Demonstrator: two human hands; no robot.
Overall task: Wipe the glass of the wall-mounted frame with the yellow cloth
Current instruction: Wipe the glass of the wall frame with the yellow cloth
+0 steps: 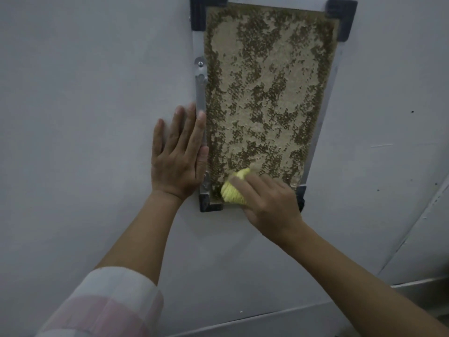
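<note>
Yellow cloth point(233, 190) at frame's point(200, 93) bottom edge

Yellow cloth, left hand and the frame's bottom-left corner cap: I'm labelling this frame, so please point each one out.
Yellow cloth point(233, 190): head view, on the bunched fabric left of the fingers.
Left hand point(176, 159): head view, on the back of the hand.
Corner cap point(206, 205): head view, on the dark bottom-left piece.
</note>
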